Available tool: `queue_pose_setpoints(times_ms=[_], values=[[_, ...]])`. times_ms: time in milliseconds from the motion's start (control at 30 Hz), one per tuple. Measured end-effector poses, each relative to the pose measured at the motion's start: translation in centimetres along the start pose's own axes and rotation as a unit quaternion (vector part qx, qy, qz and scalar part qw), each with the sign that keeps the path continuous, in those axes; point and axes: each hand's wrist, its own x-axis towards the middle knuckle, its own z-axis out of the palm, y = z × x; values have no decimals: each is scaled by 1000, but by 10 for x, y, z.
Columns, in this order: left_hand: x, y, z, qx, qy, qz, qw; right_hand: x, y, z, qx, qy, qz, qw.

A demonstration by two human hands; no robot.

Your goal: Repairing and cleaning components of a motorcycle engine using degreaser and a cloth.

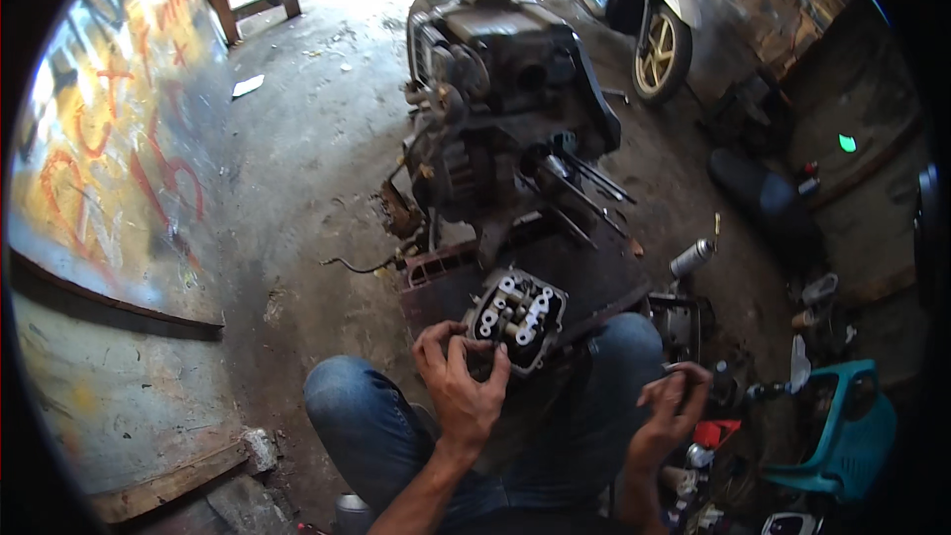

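A metal engine cylinder head (548,312), with round bright fittings in its open top, lies tilted in front of my knees. My left hand (461,386) grips its near left edge, fingers bent and thumb against the near side. To the right, beyond my right knee, my right hand (672,411) is raised with its fingers curled together. Something small may be at the fingertips, but I cannot make it out. Behind the cylinder head stands a large, dirty engine (495,89) with long studs (584,196) sticking out toward me.
A spray can (691,258) stands to the right, near a dark motorcycle seat (763,193). A teal plastic stool (837,436) and scattered small parts lie at the lower right. A motorcycle (659,30) is parked at the back. A painted wall (119,139) bounds the left.
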Motion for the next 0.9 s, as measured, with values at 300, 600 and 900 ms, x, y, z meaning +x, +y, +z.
queue_pose_setpoints(times_ms=[300, 600, 900], values=[[-3, 5, 6, -2, 2, -26, 1000, -51, 161, -141, -354, 48, 73, 931], [-4, 5, 1, 2, 7, -4, 1000, -131, 243, -186, -354, -164, 152, 908], [6, 9, -8, -124, 65, -39, 989, -13, 77, -99, -175, 55, 278, 943]])
